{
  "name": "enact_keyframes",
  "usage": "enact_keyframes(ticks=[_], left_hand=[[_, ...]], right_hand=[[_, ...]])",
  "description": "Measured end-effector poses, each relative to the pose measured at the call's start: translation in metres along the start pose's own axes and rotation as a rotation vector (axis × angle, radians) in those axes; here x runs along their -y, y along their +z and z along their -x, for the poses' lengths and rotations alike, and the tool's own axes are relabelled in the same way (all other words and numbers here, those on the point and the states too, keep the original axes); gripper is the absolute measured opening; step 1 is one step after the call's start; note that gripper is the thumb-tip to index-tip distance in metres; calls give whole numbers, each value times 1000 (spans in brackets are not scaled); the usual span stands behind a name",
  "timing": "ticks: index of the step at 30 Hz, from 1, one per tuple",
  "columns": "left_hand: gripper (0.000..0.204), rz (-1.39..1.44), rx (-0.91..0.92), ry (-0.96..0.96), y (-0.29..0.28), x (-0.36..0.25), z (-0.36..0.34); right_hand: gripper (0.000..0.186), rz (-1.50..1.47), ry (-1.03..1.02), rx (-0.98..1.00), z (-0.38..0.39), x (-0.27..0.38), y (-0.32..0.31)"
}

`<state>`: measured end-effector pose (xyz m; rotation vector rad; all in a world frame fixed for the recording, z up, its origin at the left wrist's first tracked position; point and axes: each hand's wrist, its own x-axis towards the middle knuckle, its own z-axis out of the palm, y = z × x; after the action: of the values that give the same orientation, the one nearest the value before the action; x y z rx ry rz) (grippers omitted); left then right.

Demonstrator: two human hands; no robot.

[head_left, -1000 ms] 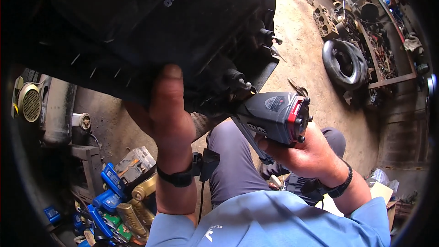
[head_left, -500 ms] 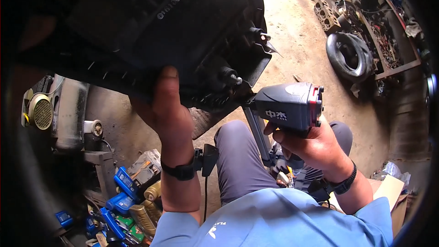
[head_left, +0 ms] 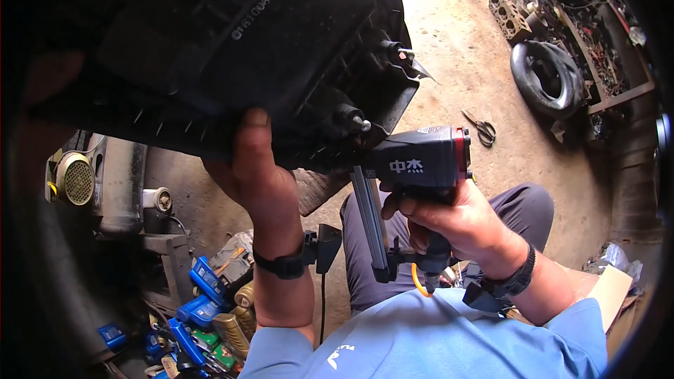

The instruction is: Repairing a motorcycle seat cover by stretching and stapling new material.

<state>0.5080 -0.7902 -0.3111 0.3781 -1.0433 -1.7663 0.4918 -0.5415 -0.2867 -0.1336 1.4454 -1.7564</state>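
Note:
A large black moulded plastic panel (head_left: 309,35), like a seat base, fills the upper left. It has metal studs near its right side and a row of short staples along its lower edge. My left hand (head_left: 263,161) grips that lower edge, thumb on top and fingers beneath, out of sight. Closed round the handle of a black staple gun (head_left: 421,161) is my right hand (head_left: 456,221). The gun's nose meets the panel's lower right edge; whether it presses on it, I cannot tell. Its long magazine points down toward my lap, and a yellow hose hangs from the handle.
Dim skin, apparently another person's hand (head_left: 56,74), shows at the panel's left end. Scissors (head_left: 481,128), a black inner tube (head_left: 547,81) and an engine block (head_left: 509,15) lie on the floor to the right. Blue bottles (head_left: 200,309) pile up at lower left.
My right hand has swung the staple gun left and turned it, so its magazine now shows fully. The scissors have come into sight. My left hand keeps its grip on the panel.

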Motion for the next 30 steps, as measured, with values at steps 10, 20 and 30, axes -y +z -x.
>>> enact_keyframes(ticks=[10, 20, 30], left_hand=[[63, -252, 76, 133, -11, 11, -5], [67, -252, 78, 179, 0, 8, -2], [64, -245, 92, 119, 17, -7, 11]], right_hand=[[26, 161, -29, 72, -3, 13, 2], [49, 387, -353, -69, 23, -32, -23], [46, 754, -772, -66, 5, -37, -29]])
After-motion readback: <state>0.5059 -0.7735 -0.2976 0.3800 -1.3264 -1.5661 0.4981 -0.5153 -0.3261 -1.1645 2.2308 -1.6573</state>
